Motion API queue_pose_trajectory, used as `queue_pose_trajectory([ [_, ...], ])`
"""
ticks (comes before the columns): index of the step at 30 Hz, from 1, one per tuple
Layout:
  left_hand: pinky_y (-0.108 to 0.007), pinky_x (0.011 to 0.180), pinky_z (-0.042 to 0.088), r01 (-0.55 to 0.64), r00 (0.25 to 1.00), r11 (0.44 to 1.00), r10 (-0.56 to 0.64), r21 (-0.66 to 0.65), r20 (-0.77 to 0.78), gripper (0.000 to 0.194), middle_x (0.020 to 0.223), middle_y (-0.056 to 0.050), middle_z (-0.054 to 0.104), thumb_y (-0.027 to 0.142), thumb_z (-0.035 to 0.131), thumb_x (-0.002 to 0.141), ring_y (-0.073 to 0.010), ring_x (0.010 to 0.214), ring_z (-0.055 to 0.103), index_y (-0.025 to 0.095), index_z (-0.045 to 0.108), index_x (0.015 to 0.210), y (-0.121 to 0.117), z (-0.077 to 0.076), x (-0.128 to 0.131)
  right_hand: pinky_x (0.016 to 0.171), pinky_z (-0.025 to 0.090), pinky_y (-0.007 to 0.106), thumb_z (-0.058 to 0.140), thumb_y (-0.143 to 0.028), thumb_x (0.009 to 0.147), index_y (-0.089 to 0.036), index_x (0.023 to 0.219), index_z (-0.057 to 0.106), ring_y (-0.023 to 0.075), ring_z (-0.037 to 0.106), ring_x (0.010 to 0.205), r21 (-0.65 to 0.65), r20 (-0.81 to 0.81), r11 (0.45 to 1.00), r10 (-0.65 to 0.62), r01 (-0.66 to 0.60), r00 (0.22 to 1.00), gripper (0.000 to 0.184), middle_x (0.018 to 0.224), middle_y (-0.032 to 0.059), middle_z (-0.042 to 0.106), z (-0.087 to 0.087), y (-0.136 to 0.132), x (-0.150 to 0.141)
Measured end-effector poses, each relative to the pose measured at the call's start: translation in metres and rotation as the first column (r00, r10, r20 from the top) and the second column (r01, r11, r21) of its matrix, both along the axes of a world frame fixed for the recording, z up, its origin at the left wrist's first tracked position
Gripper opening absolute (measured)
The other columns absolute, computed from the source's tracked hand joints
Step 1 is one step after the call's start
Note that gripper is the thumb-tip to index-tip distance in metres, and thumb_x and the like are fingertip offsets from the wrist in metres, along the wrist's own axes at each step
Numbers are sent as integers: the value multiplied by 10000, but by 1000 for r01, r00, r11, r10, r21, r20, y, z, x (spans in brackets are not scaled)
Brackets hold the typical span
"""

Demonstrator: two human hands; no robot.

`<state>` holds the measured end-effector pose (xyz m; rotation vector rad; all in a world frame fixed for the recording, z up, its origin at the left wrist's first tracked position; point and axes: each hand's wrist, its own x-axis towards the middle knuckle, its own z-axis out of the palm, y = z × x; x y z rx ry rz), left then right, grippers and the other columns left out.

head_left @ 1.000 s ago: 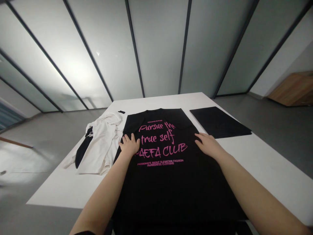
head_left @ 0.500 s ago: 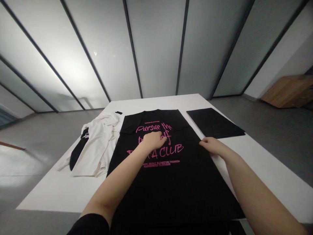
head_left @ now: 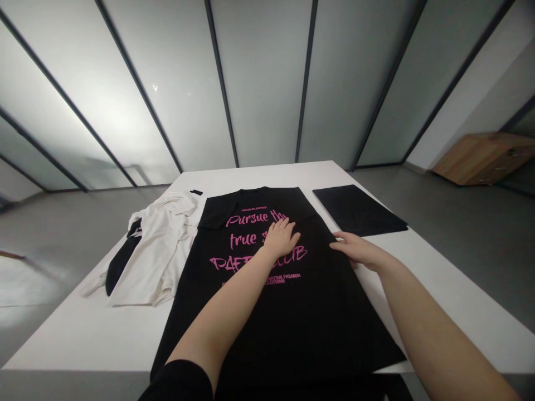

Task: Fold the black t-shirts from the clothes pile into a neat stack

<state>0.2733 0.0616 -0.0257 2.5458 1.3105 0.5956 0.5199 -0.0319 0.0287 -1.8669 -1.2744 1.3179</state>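
Note:
A black T-shirt (head_left: pixel 309 317) with pink lettering lies spread out on the white table, its collar away from me and its left sleeve folded in over the body. My left hand (head_left: pixel 282 236) rests flat on the print with its fingers apart, covering some of the letters. At the shirt's right edge, my right hand (head_left: pixel 359 249) touches the fabric with fingers stretched out and slightly parted. Some of its fingers are hidden beneath the hand.
White garments (head_left: pixel 154 250) lie in a loose heap on the left, a black piece (head_left: pixel 121 264) partly under them. A folded black cloth (head_left: pixel 359 209) lies on the right of the white table (head_left: pixel 71 345). Beyond stand frosted glass panels and a wooden cabinet (head_left: pixel 480 159).
My left hand has slid right and slightly up across the print and opened from a curled shape. My right hand stays at the shirt's edge, its fingers loosened. The view has shifted slightly.

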Motion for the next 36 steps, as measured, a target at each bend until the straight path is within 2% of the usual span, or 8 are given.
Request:
queue_pose_trajectory([
  [3, -504, 1268, 385, 26, 990, 1000, -26, -3, 138, 453, 1543, -180, 633, 424, 471, 1106, -329, 1461, 560, 160, 679, 1410, 4, 0, -4, 686, 586, 278, 722, -251, 921, -184, 1385, 660, 214, 736, 840, 147, -72, 988, 63, -52, 995, 474, 1080, 111, 791, -1, 1, -14],
  [7, -474, 1248, 423, 56, 916, 996, -24, -68, 401, 427, 1473, -164, 683, 374, 509, 1094, -299, 1408, 607, 157, 650, 1433, 14, -1, -7, 1032, 568, 419, 719, -292, 887, -203, 1371, 723, 280, 713, 1139, 352, -133, 909, 286, -225, 949, 492, 1229, 111, 779, -7, -1, -43],
  [13, -438, 1181, 493, 132, 714, 948, 112, -291, 691, 411, 1497, -107, 683, 352, 626, 1042, -274, 1341, 655, 229, 677, 1431, 31, -8, -7, 793, 538, 368, 732, -337, 883, -155, 1540, 630, 213, 636, 831, 335, 8, 840, 451, -427, 893, 690, 914, 25, 696, -18, -9, -78],
  [22, -427, 1064, 571, 317, 398, 712, 500, -627, 769, 302, 1248, -158, 806, 331, 823, 913, -260, 1101, 763, 155, 824, 1159, 58, -14, -28, 660, 443, 234, 839, -310, 868, -263, 1677, 461, 103, 518, 700, 175, -195, 777, 629, -604, 753, 894, 897, -48, 579, -9, -22, -83],
  [24, -402, 984, 601, 332, 400, 689, 516, -644, 758, 323, 1200, -155, 820, 329, 843, 899, -238, 999, 773, 144, 825, 1163, 62, -13, -37, 611, 449, 198, 892, -360, 845, -287, 1686, 431, 84, 562, 686, 93, -336, 694, 697, -714, 633, 962, 964, -32, 622, -9, -25, -79],
  [29, -306, 812, 599, 269, 471, 685, 520, -677, 713, 308, 1190, -130, 825, 329, 851, 894, -185, 891, 752, 162, 840, 1152, 67, -11, -51, 548, 588, 282, 756, -708, 903, -259, 1681, 409, 196, 761, 697, -89, -717, 275, 649, -957, 254, 963, 1104, 109, 746, -14, -31, -81],
  [33, -261, 716, 556, 233, 519, 688, 510, -688, 686, 291, 1209, -115, 821, 335, 805, 927, -157, 849, 731, 179, 838, 1170, 67, -11, -55, 583, 561, 258, 605, -516, 1055, -251, 1506, 644, 168, 716, 684, 78, -281, 639, 750, -765, 598, 524, 918, 55, 750, -18, -33, -97],
  [36, -274, 769, 561, 228, 533, 699, 493, -678, 688, 299, 1250, -119, 810, 321, 775, 942, -172, 921, 740, 190, 832, 1205, 65, -8, -55, 859, 590, 365, 571, -248, 1043, -245, 1364, 761, 219, 703, 943, 410, 283, 587, 645, -698, 709, 372, 1027, 81, 755, -22, -30, -111],
])
